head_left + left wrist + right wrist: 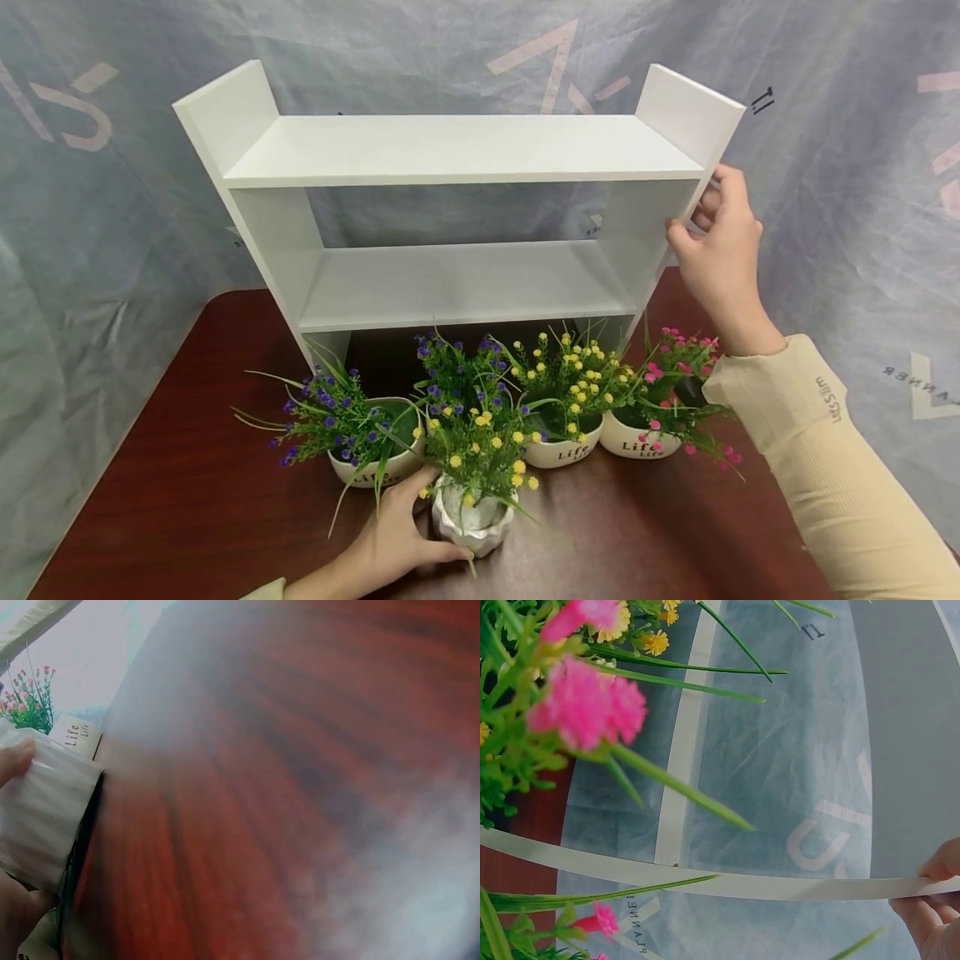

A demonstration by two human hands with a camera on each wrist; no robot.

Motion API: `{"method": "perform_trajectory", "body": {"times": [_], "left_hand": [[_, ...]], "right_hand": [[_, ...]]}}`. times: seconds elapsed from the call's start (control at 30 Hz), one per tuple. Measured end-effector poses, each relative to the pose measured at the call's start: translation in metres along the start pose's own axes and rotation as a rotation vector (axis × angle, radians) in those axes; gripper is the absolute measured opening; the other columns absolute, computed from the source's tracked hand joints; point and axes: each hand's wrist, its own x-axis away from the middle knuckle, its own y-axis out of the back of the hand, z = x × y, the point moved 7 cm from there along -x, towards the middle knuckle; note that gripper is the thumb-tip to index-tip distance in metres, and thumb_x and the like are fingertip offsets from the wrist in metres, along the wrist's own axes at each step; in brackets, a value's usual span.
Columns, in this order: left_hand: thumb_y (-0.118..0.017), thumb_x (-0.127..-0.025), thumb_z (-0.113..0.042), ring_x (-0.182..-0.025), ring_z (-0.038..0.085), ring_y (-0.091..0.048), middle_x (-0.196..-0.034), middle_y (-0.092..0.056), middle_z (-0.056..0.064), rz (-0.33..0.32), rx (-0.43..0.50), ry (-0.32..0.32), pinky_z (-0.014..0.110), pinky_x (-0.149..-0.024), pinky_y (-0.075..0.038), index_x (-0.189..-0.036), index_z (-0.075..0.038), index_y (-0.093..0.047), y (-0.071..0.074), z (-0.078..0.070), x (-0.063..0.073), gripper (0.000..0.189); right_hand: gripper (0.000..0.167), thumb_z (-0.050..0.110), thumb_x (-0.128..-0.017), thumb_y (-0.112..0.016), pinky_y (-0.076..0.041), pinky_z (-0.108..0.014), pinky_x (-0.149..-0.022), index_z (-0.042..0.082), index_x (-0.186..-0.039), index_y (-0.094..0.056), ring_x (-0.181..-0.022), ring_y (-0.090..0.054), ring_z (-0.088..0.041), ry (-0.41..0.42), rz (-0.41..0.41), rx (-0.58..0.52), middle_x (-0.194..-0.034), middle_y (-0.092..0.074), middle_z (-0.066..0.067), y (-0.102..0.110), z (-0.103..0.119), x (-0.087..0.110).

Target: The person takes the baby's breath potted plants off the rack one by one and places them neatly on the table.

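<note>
A white two-tier shelf [465, 150] stands on the table with upright side panels. My right hand [722, 250] grips the edge of its right side panel, thumb in front and fingers behind; in the right wrist view the panel edge [780, 888] runs between thumb and fingers. Low in the head view, my left hand [390, 533] holds a white faceted pot [474, 525] of yellow artificial flowers between thumb and fingers. The left wrist view shows that pot's side [45, 810] tilted close to the table, with fingertips on it.
Several white oval "Life" planters line the shelf's front: one with purple flowers [337, 412] at left, another yellow [577, 375], and one pink [675, 358] beside the right forearm. Purple flowers [457, 367] rise behind the held pot. A grey printed cloth [847, 208] hangs behind the dark red table [150, 483].
</note>
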Motion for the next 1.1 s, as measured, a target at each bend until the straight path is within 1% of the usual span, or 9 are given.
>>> {"method": "perform_trajectory", "body": {"times": [0.23,0.3,0.43,0.53,0.6,0.7,0.77,0.83,1.1], "left_hand": [[-0.094,-0.054,-0.036,-0.106,0.013,-0.062,-0.116,-0.068,0.005,0.014,-0.005,0.031,0.028,-0.093,-0.053,-0.119,-0.008,-0.06,0.0,0.001,-0.006,0.079],[-0.094,-0.054,-0.034,-0.108,0.014,-0.062,-0.117,-0.067,0.006,0.031,0.025,0.026,0.028,-0.095,-0.053,-0.12,-0.007,-0.06,0.0,0.001,-0.007,0.079],[-0.093,-0.059,-0.028,-0.115,0.008,-0.058,-0.124,-0.064,0.011,0.099,0.164,0.016,0.024,-0.101,-0.049,-0.126,-0.004,-0.056,-0.002,0.002,-0.007,0.08],[-0.091,-0.064,-0.024,-0.125,0.009,-0.053,-0.133,-0.058,0.015,0.166,0.271,0.041,0.024,-0.106,-0.044,-0.133,-0.003,-0.051,-0.002,0.003,-0.005,0.083],[-0.09,-0.066,-0.025,-0.13,0.018,-0.05,-0.137,-0.054,0.017,0.191,0.266,0.069,0.028,-0.107,-0.044,-0.137,-0.001,-0.048,0.0,0.003,-0.003,0.086],[-0.089,-0.066,-0.029,-0.131,0.031,-0.048,-0.14,-0.051,0.018,0.209,0.175,0.088,0.036,-0.106,-0.045,-0.139,0.001,-0.046,0.004,0.0,-0.002,0.091],[-0.089,-0.065,-0.033,-0.128,0.034,-0.05,-0.138,-0.053,0.017,0.213,0.081,0.079,0.037,-0.104,-0.047,-0.139,0.001,-0.047,0.007,-0.002,-0.002,0.092],[-0.09,-0.065,-0.033,-0.127,0.033,-0.051,-0.136,-0.054,0.018,0.229,0.056,0.054,0.036,-0.103,-0.048,-0.137,0.002,-0.048,0.01,-0.005,-0.002,0.091],[-0.084,-0.074,-0.018,-0.124,0.052,-0.043,-0.136,-0.041,0.039,0.347,0.181,-0.01,0.041,-0.096,-0.051,-0.136,0.019,-0.038,0.021,-0.009,0.001,0.085]], "right_hand": [[0.049,0.001,-0.088,-0.057,-0.053,-0.029,-0.093,0.015,-0.134,-0.047,-0.116,-0.063,-0.024,0.007,-0.012,-0.006,-0.126,-0.066,-0.014,-0.001,0.002,-0.001],[0.048,0.001,-0.089,-0.057,-0.053,-0.029,-0.093,0.015,-0.134,-0.047,-0.116,-0.063,-0.024,0.004,-0.01,-0.01,-0.127,-0.066,-0.013,-0.001,0.002,0.0],[0.049,0.002,-0.089,-0.057,-0.054,-0.029,-0.092,0.016,-0.134,-0.047,-0.116,-0.063,-0.023,-0.003,-0.008,-0.009,-0.127,-0.066,-0.013,-0.002,0.001,0.0],[0.049,0.002,-0.089,-0.057,-0.054,-0.028,-0.092,0.016,-0.134,-0.047,-0.116,-0.063,-0.022,-0.007,-0.006,-0.012,-0.127,-0.066,-0.013,-0.002,0.0,0.0],[0.049,0.002,-0.089,-0.057,-0.054,-0.028,-0.092,0.016,-0.134,-0.047,-0.116,-0.063,-0.022,-0.009,-0.005,-0.011,-0.127,-0.066,-0.013,-0.002,0.0,0.0],[0.049,0.003,-0.089,-0.057,-0.054,-0.029,-0.092,0.017,-0.135,-0.047,-0.116,-0.063,-0.022,-0.01,-0.006,-0.005,-0.127,-0.066,-0.012,-0.001,-0.001,0.0],[0.049,0.003,-0.089,-0.057,-0.054,-0.03,-0.093,0.017,-0.135,-0.047,-0.117,-0.063,-0.022,-0.009,-0.007,-0.002,-0.127,-0.066,-0.012,0.0,-0.002,-0.001],[0.049,0.002,-0.089,-0.057,-0.053,-0.031,-0.093,0.017,-0.135,-0.047,-0.117,-0.063,-0.022,-0.011,-0.005,-0.003,-0.128,-0.065,-0.012,0.001,-0.002,-0.001],[0.048,0.003,-0.09,-0.058,-0.052,-0.033,-0.095,0.015,-0.135,-0.046,-0.118,-0.062,-0.024,-0.034,0.008,-0.003,-0.129,-0.064,-0.013,0.002,-0.005,0.0]]}}
